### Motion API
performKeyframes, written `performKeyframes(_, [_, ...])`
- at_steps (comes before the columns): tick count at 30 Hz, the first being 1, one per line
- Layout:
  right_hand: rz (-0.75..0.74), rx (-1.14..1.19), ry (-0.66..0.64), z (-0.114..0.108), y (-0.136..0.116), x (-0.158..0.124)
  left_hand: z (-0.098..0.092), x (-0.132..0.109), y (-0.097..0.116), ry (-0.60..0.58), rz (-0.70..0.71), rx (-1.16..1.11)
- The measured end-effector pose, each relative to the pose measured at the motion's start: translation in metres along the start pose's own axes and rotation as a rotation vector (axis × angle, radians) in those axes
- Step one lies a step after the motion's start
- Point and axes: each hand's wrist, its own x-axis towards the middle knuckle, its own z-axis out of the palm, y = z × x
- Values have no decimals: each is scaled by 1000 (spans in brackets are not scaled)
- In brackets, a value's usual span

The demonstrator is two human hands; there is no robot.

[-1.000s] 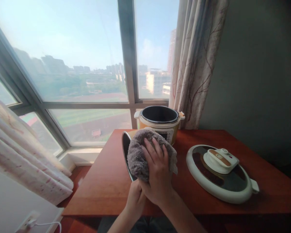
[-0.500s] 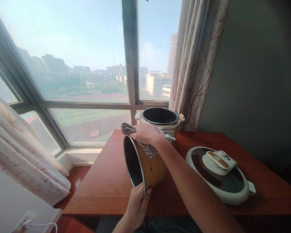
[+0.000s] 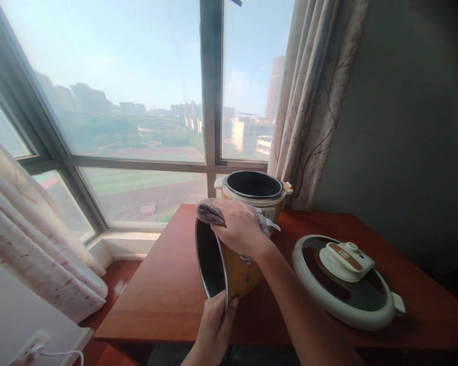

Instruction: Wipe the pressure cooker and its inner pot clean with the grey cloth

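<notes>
A gold-sided inner pot [image 3: 238, 277] with a dark inside is tipped on its side, its mouth facing left. My left hand [image 3: 213, 317] grips the lower rim, thumb inside and fingers outside. Over the upper side lies my right hand [image 3: 238, 223], closed on a grey-brown cloth [image 3: 210, 212] that is pressed against the pot near the rim. Part of the cloth, with a white tag, sticks out past the fingers. Behind the hands stands the cooker body [image 3: 254, 185], open at the top, its front partly hidden by my right hand.
On the right of the reddish wooden table [image 3: 152, 290] lies a round cooker lid [image 3: 345, 282] with a white rim and handle, close to my right forearm. Windows and a curtain [image 3: 309, 101] rise behind the table. A white cable [image 3: 61, 353] is plugged in at lower left.
My right hand and the cloth have moved a little down and toward me over the pot's side, and the cloth now overlaps the upper rim. My left hand keeps its hold.
</notes>
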Motion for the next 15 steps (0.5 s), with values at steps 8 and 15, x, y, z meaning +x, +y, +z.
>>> performKeyframes(8, [33, -28, 113, 4, 1, -40, 1, -1, 1, -60, 6, 10])
performKeyframes(15, [30, -44, 146, 10, -7, -70, -3, -1, 1, -46, -12, -11])
